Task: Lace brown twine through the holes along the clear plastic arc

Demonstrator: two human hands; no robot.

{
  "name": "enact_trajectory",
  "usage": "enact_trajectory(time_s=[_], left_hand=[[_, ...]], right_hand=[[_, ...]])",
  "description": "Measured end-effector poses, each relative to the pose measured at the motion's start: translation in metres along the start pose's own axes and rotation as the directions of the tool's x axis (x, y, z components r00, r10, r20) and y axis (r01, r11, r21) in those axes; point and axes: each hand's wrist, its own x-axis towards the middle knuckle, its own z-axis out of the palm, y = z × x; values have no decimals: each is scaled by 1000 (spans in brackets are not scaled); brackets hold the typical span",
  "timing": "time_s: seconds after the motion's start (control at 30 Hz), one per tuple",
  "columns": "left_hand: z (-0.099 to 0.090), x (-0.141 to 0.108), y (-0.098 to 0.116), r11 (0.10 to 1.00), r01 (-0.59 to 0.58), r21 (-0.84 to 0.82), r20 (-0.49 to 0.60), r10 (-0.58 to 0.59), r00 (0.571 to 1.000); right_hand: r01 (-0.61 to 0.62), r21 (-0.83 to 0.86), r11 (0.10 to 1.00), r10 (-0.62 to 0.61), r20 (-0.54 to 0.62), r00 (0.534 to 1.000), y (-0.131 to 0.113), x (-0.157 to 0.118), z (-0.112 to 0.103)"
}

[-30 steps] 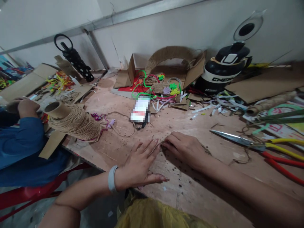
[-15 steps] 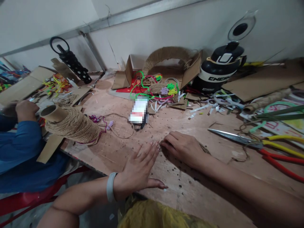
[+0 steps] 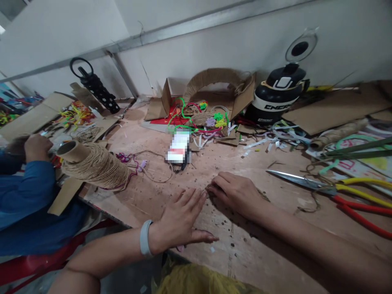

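My left hand [image 3: 180, 218] lies flat on the wooden tabletop [image 3: 147, 200], fingers stretched and thumb spread. Its fingertips come close to the fingertips of my right hand [image 3: 237, 194]. That hand is closed in a pinch on a thin piece of brown twine [image 3: 263, 196], part of which shows behind the wrist. The pinched end is mostly hidden by the fingers. To the right lie large scissors [image 3: 301, 179] with one yellow and one red handle, blades apart from my hand. A cone of jute twine [image 3: 98, 167] leans at the left, a loose strand trailing from it.
Beyond my hands lies a blurred-out phone [image 3: 178, 150]. Cardboard pieces [image 3: 245, 96], a twine-wrapped arch [image 3: 214, 77] and crocheted flowers [image 3: 218, 120] sit behind it. A dark bottle [image 3: 96, 90] and a black-and-white jug [image 3: 275, 98] stand farther back. At left is another person's blue sleeve [image 3: 36, 183].
The camera view has shifted slightly, so the background sits a little lower. Both hands keep nearly the same pose, the left still flat and the right still pinching.
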Motion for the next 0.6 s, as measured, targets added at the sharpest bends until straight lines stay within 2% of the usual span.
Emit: enact_trajectory(time_s=[0.3,0.6], left_hand=[[-9,7,-2,999,-53,13,63,52,997],[-16,10,-8,989,-18,-144,59,27,998]], right_hand=[[47,67,997,-54,109,993,15,-4,-9],[50,67,997,-57,110,992,14,-3,-8]])
